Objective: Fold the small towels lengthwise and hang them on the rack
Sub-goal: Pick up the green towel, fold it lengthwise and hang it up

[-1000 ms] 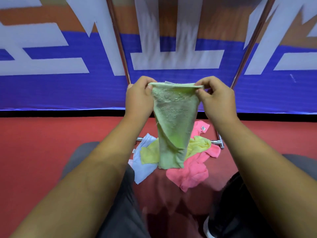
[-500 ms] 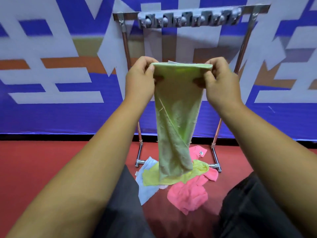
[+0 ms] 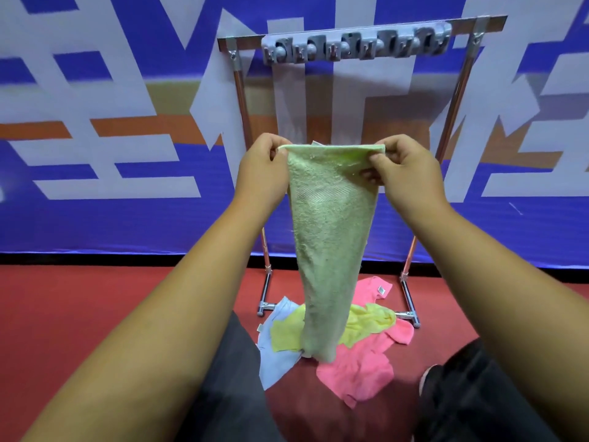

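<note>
A pale green towel (image 3: 330, 237), folded lengthwise, hangs straight down in front of me. My left hand (image 3: 263, 169) pinches its top left corner and my right hand (image 3: 400, 167) pinches its top right corner, so the top edge is stretched flat between them. Behind it stands the metal rack (image 3: 459, 90), whose top bar carries a grey strip of clips (image 3: 355, 44) above my hands. On the red floor by the rack's feet lie a yellow towel (image 3: 369, 323), a pink towel (image 3: 357, 371) and a light blue towel (image 3: 275, 355).
A blue, white and orange banner wall (image 3: 95, 154) rises right behind the rack. My knees in dark trousers (image 3: 229, 393) fill the lower frame, with a shoe (image 3: 428, 376) at the right beside the pink towel.
The view has tilted upward, bringing the rack's top bar and clips into sight. My hands have raised the green towel, which now hangs longer and straighter.
</note>
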Demonstrator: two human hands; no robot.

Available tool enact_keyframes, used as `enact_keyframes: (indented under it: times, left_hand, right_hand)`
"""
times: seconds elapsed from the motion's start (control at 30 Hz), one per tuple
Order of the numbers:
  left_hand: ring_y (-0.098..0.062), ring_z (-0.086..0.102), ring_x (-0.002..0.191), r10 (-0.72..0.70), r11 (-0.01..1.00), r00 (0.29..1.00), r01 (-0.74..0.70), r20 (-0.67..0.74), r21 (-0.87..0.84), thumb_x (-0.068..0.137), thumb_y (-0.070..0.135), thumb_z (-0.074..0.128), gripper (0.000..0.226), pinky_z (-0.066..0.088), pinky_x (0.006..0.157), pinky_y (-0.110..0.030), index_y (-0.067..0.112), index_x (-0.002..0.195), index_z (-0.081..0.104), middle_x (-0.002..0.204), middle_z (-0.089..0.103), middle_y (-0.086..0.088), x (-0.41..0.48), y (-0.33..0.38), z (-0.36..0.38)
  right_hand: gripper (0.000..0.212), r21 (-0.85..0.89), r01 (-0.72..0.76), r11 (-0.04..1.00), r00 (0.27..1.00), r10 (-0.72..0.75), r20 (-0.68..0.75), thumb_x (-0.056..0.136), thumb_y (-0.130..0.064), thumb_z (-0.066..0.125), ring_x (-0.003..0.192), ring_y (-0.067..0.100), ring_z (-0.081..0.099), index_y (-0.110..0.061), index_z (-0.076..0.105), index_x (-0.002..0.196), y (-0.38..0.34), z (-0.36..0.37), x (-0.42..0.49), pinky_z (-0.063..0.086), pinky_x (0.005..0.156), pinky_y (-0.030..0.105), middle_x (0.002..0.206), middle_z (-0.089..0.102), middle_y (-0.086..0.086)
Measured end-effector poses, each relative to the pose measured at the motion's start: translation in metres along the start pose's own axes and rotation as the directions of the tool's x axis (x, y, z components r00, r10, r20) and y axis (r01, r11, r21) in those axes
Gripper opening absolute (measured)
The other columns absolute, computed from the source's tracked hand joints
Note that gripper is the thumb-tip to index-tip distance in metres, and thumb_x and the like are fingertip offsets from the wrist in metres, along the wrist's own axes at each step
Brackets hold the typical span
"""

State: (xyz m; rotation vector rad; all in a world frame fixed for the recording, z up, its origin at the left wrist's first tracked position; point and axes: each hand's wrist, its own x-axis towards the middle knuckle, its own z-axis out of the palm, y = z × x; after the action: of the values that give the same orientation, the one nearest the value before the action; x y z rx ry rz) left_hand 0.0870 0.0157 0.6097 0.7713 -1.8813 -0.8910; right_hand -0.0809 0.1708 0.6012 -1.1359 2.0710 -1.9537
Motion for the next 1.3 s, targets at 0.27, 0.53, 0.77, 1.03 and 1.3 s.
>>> enact_keyframes:
  times: [0.27, 0.53, 0.77, 1.03, 1.3]
  left_hand:
    - [-0.007, 0.07, 0.106, -0.009, 0.998, 1.0, 0.008, -0.022, -0.065, 0.103, 0.02, 0.057, 0.022, 0.057, 0.093, -0.032, 0.028, 0.109, 0.077, 0.106, 0.077, 0.014, 0.011, -0.038, 0.03]
    - [-0.002, 0.069, 0.109, -0.052, 0.993, 0.997, 0.045, -0.062, -0.109, 0.107, 0.022, 0.056, 0.029, 0.055, 0.093, -0.02, 0.024, 0.133, 0.068, 0.113, 0.074, 0.01, 0.002, -0.057, 0.051]
    - [0.005, 0.064, 0.081, -0.09, 0.988, 0.994, 0.081, -0.063, -0.128, 0.105, 0.02, 0.058, 0.021, 0.049, 0.074, -0.013, 0.022, 0.121, 0.073, 0.089, 0.07, 0.014, -0.002, -0.09, 0.078]
    - [-0.002, 0.07, 0.091, -0.122, 0.984, 0.992, 0.115, -0.044, -0.139, 0.103, 0.017, 0.06, 0.021, 0.055, 0.079, -0.019, 0.021, 0.116, 0.077, 0.103, 0.079, 0.008, 0.02, -0.129, 0.097]
    - [-0.015, 0.067, 0.086, -0.229, 0.919, 0.973, 0.211, -0.017, -0.333, 0.096, 0.013, 0.07, 0.022, 0.06, 0.088, -0.046, 0.022, 0.113, 0.082, 0.098, 0.079, -0.004, 0.04, -0.159, 0.109]
  right_hand:
    - [0.013, 0.042, -0.071, 0.997, 0.997, 0.072, -0.009, 0.105, -0.018, 0.068, 0.078, 0.017, 0.079, -0.026, 0.071, 0.095, 0.044, 0.01, 0.011, 0.066, 0.078, 0.044, 0.082, 0.079, 0.002]
    - [0.004, 0.05, -0.076, 0.996, 0.994, 0.08, -0.078, 0.1, -0.023, 0.075, 0.074, -0.008, 0.065, -0.022, 0.077, 0.098, 0.073, 0.011, 0.011, 0.05, 0.073, 0.013, 0.082, 0.073, -0.015]
    - [0.018, 0.117, -0.203, 0.972, 0.976, 0.211, -0.062, 0.093, -0.038, 0.076, 0.071, 0.01, 0.059, -0.02, 0.077, 0.092, 0.128, 0.024, 0.007, 0.054, 0.077, 0.039, 0.072, 0.068, -0.009]
    - [0.019, 0.079, -0.222, 0.972, 0.975, 0.223, -0.003, 0.098, -0.026, 0.078, 0.069, 0.01, 0.058, -0.007, 0.073, 0.095, 0.162, 0.043, 0.037, 0.05, 0.07, 0.031, 0.075, 0.069, 0.0]
    - [0.006, 0.096, -0.26, 0.961, 0.963, 0.265, -0.044, 0.098, -0.02, 0.078, 0.07, 0.011, 0.065, -0.015, 0.077, 0.095, 0.174, 0.053, 0.057, 0.059, 0.073, 0.039, 0.075, 0.073, -0.003]
